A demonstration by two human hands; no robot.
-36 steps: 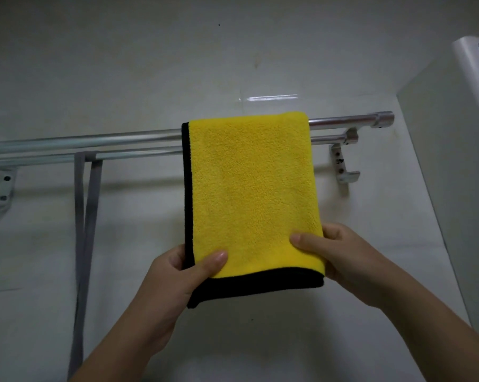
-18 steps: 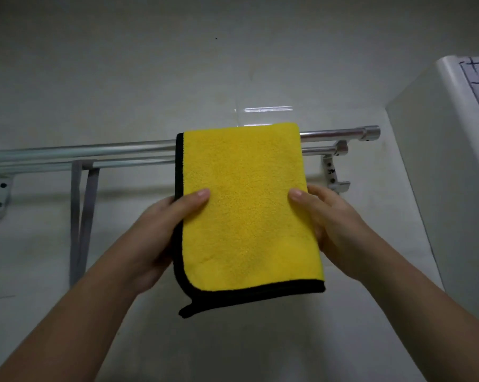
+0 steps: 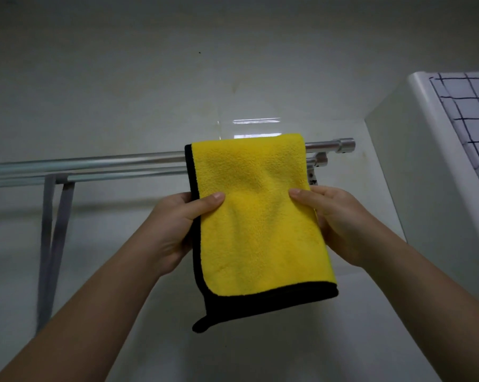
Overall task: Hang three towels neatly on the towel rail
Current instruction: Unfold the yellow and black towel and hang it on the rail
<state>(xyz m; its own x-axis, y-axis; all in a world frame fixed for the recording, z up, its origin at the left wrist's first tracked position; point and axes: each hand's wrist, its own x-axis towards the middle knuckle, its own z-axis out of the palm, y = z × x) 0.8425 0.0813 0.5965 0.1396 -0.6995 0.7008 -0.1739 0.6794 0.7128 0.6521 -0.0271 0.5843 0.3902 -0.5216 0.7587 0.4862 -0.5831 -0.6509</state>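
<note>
Yellow towel [image 3: 260, 210] with black edging draped over the front bar of the metal towel rail [image 3: 95, 162], near its right end. Left hand [image 3: 175, 227] and right hand [image 3: 340, 221] pinch its side edges, thumbs in front.

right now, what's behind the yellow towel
The towel rail runs behind the yellow towel, bars showing either side; the covered stretch is hidden. Left hand and right hand grip its edges, thumbs in front, fingers hidden behind.

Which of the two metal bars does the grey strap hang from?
The lower, thinner bar; the grey strap loops over it and starts beneath the thicker upper bar.
</note>
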